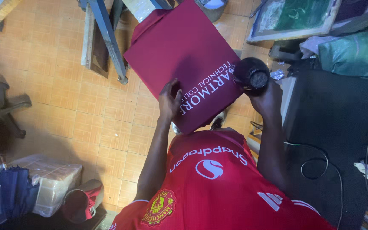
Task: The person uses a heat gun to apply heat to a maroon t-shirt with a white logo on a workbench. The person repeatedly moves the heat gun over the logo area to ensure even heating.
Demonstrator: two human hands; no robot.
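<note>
Holding a folded maroon garment [179, 51] out in front of the body, the person's left hand [169, 101] lies on its near edge, fingers spread flat on the cloth beside the white printed lettering [209, 91] that runs along that edge; the thumb is hidden, so whether it pinches from beneath cannot be told. The garment is stretched flat like a board, tilted up and away from the chest, above the orange tiled floor [64, 98].

The right hand [265, 99] is wrapped around the handle of a black hair dryer [251, 75], its grip closed on the tool, with the round mesh end turned toward the camera. The dryer sits just beside the lettered corner of the garment, right at the cloth's edge.

Below, the person's red sports jersey [214, 187] fills the lower frame. To the right stands a black table [333, 123] with a thin cable [316, 164] looped across it, and a wooden-framed screen [294, 19] rests farther back. At lower left lie a folded navy umbrella [15, 191], a plastic-wrapped bundle [56, 181] and a dark bucket [79, 202].
</note>
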